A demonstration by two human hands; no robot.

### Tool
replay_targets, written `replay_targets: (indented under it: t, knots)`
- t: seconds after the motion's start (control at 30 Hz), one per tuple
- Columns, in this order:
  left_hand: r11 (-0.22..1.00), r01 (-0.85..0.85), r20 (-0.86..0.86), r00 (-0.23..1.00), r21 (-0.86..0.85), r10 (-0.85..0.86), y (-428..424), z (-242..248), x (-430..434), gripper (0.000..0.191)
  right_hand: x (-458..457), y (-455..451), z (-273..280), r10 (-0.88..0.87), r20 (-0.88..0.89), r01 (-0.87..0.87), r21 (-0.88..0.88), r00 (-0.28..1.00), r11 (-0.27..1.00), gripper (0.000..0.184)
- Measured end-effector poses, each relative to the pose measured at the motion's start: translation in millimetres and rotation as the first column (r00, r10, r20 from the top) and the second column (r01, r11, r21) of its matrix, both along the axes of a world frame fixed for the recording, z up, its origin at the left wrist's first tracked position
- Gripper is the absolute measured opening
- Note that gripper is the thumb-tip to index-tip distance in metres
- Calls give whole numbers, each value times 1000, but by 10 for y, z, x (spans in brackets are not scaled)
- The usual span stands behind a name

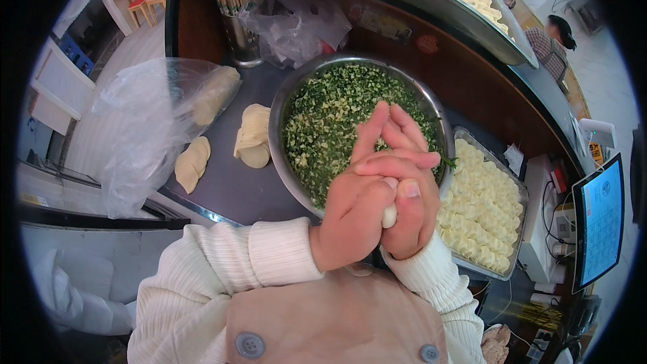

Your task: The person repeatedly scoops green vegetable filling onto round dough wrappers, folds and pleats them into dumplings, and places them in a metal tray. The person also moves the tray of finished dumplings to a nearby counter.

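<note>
My left hand point(354, 217) and my right hand point(414, 212) are pressed together, fingers interlaced, over the near right rim of a steel bowl point(283, 182). Between the thumbs a pale bit of a dumpling point(388, 216) shows; the rest of it is hidden by both hands. Chopped green and pale yellow filling point(323, 126) lies in the bowl. Left of it, a stack of round dough wrappers point(252, 134) leans near the rim. A few more wrappers point(193, 162) lie fanned out further left. To the right sits a tray of folded dumplings point(477, 207).
A clear plastic bag point(146, 126) with dough inside hangs over the counter's left edge. Behind the bowl are a steel chopstick holder point(244, 43) and crumpled plastic bags point(298, 25). Another dumpling tray point(445, 15) rests on the raised ledge. A monitor point(599, 222) stands right; two people are beyond.
</note>
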State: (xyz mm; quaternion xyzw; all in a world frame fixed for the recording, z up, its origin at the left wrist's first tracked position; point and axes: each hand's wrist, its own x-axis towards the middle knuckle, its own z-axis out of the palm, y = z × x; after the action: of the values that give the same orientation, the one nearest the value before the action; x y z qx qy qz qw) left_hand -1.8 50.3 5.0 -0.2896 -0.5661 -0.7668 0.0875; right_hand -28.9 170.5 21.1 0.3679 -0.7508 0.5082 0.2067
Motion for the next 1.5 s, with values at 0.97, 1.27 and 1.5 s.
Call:
replay_targets:
  t: [0.97,1.27,1.5]
  knots:
    - [819,-339,-29,929,-464,368,-235,-127,-287,12,208,186,-326,132,724,227,-376,677,898,38]
    - [977,-49,244,965,-207,100,-175,-29,-19,35,336,242,-73,-201,309,181,91,930,979,21]
    - [944,193,348,933,-267,-93,-311,115,2,34,142,336,-122,-182,-235,246,282,955,927,23]
